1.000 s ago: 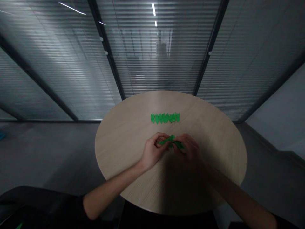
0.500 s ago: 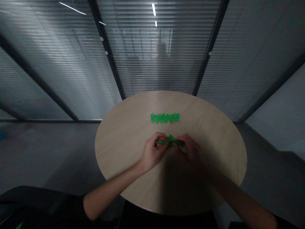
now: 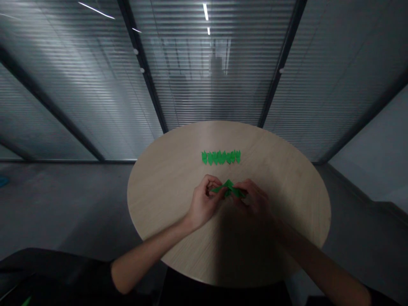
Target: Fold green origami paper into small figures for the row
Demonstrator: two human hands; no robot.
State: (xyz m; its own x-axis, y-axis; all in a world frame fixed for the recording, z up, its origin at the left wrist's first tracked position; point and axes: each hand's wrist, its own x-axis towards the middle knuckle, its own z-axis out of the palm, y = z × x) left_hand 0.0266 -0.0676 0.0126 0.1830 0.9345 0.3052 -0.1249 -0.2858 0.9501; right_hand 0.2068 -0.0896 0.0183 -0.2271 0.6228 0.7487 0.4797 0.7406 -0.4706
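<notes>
Between my two hands is a piece of folded green paper, its middle peaked upward and its ends running out to each side. My left hand pinches its left end between thumb and fingers. On the other side my right hand, partly in shadow, grips the right end with thumb and fingertips. The exact folds under the fingers are hidden. Farther back on the round table, a row of several small green folded-paper pieces lies side by side, apart from both hands.
Glass panels with horizontal blinds stand behind the table. A dark chair is at the lower left, with a bit of green near it. Something blue rests on the floor at far left.
The middle of the green paper looks a little wider and more spread between my fingers. Both hands stay nearly in place, and the row behind is unchanged.
</notes>
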